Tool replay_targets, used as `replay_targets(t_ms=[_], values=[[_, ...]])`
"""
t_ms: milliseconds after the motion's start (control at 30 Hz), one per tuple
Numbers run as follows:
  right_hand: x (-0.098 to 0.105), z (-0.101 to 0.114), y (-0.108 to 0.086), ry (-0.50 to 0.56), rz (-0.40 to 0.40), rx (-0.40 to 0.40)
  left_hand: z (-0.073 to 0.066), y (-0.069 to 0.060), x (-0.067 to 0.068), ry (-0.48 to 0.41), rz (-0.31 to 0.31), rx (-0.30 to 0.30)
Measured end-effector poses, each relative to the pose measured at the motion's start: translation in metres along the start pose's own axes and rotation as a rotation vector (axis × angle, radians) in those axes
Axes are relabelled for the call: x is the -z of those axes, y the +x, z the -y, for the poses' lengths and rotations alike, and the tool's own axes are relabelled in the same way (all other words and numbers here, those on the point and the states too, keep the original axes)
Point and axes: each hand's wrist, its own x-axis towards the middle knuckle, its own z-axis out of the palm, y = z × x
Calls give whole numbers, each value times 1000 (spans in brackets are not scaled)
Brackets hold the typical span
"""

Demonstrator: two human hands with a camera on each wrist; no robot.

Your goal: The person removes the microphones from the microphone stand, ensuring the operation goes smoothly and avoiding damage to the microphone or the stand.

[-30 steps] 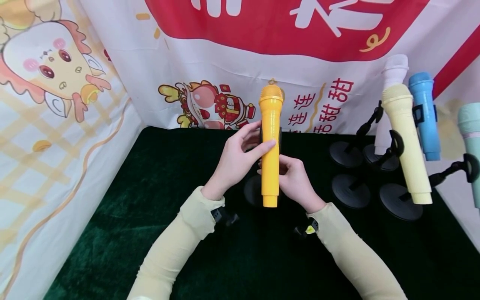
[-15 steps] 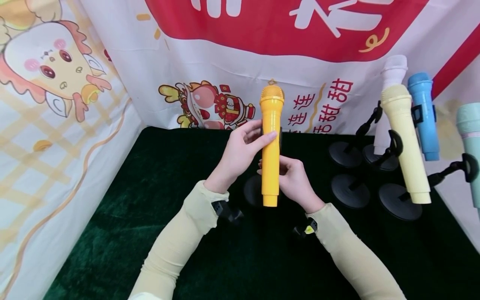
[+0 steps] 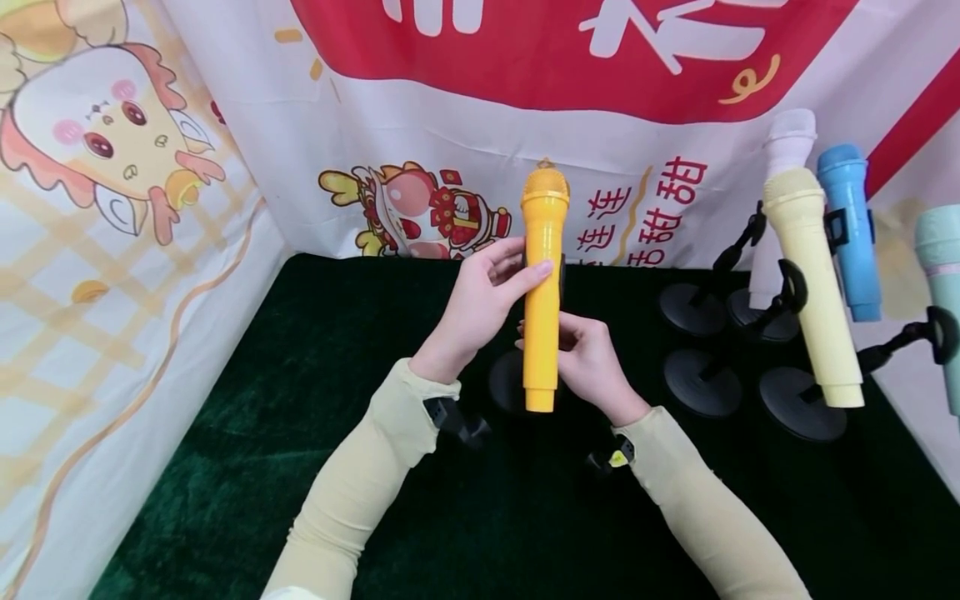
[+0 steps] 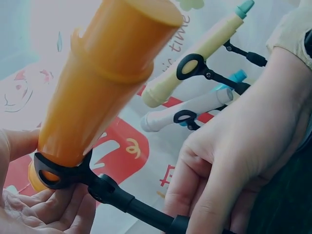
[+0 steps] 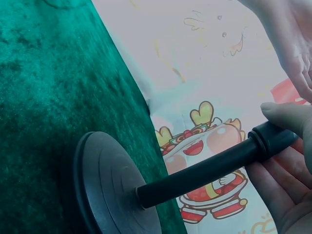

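Observation:
An orange-yellow microphone [image 3: 543, 325] stands nearly upright in front of me, seated in the black clip [image 4: 63, 173] of a stand. My left hand [image 3: 480, 304] holds the microphone at its upper body, thumb across the front and fingers behind it. Below, my right hand [image 3: 596, 367] grips the stand's black pole [image 5: 195, 173] at its collar; in the head view the microphone partly covers those fingers. The round stand base [image 5: 112, 185] rests on the green cloth.
To the right, cream [image 3: 813, 283], blue [image 3: 851, 242], white [image 3: 789, 137] and mint [image 3: 941, 267] microphones sit on black stands. Their round bases [image 3: 701, 383] stand close together. A printed cloth wall [image 3: 420, 108] rises behind the green-covered table [image 3: 247, 433].
My left hand has shifted slightly up and right, its thumb now a little higher on the microphone. My right hand stays on the pole.

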Motion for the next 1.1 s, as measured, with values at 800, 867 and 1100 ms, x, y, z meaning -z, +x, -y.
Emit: replay_targets(t_ms=[800,867,1100], values=[[1,-21,2,16,6,19,-4,14,4,-58,5,51],[1,-21,2,26,8,13,-4,16,4,-61,4,50],[1,-4,2,53,23,-7,-4,22,5,-92,12,40]])
